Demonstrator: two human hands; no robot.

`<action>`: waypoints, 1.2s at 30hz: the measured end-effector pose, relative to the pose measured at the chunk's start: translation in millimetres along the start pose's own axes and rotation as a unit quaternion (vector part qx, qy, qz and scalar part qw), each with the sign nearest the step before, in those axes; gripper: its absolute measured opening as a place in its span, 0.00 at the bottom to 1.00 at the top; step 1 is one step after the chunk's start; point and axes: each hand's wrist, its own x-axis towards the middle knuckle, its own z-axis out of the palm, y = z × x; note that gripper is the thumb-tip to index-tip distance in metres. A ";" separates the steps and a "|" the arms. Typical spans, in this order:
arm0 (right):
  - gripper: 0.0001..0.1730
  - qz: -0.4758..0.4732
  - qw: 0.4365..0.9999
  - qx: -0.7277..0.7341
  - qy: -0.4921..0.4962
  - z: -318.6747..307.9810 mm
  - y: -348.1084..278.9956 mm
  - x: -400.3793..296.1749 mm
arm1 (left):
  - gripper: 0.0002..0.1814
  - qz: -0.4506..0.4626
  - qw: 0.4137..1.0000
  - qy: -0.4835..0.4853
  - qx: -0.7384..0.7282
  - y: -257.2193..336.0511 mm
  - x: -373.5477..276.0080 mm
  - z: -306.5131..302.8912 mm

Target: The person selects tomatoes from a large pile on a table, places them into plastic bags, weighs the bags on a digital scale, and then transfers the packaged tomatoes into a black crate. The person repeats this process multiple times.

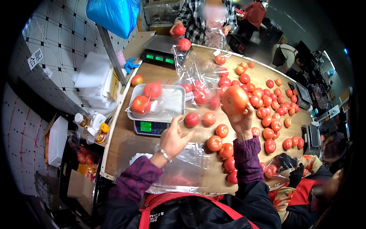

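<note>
My right hand (241, 121) holds up a large tomato (235, 100) above the wooden table. Apart from it, my left hand (175, 137) is raised with the fingers spread and nothing in them. Just beyond that hand stands a digital scale (151, 126) with a lit display and a white tray (177, 114) on top. Two tomatoes (141, 104) in a clear plastic bag rest in the tray's left side. Between my hands a red tomato (192, 119) lies on the table. A stack of clear plastic bags (183, 169) spreads in front of my body.
Many loose tomatoes (267, 101) cover the table's right half. Filled clear bags (197, 74) lie behind the tray. Across the table, a person's hand (176, 28) holds a tomato near a second scale (158, 58). At right, a co-worker's gloved hand (296, 175) is beside bagged tomatoes (271, 171).
</note>
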 end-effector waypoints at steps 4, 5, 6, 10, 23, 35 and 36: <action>0.33 0.086 0.990 -0.106 -0.037 0.6 20.4 30.9 | 0.40 0.038 0.989 0.059 0.133 23.6 68.6 26.5; 0.33 0.122 0.985 -0.109 -0.050 10.6 28.8 35.0 | 0.40 0.057 0.979 0.091 0.172 18.4 81.8 31.4; 0.34 0.166 0.979 -0.114 -0.040 -5.7 41.4 42.8 | 0.37 0.054 0.980 0.061 0.183 19.2 89.4 32.8; 0.31 0.313 0.949 -0.023 -0.028 -7.7 62.0 58.5 | 0.09 0.102 0.976 0.093 0.170 -8.7 98.8 25.3; 0.40 0.090 0.732 -0.622 -0.263 59.9 151.4 88.6 | 0.11 0.116 0.992 0.048 -0.012 16.6 27.3 -11.2; 0.26 -0.043 0.676 -0.701 -0.221 55.4 195.3 98.1 | 0.13 0.095 0.983 0.028 -0.155 10.6 10.1 4.2; 0.25 -0.031 0.666 -0.706 -0.240 63.0 172.8 90.3 | 0.16 0.084 0.982 0.013 -0.168 15.5 5.0 -6.9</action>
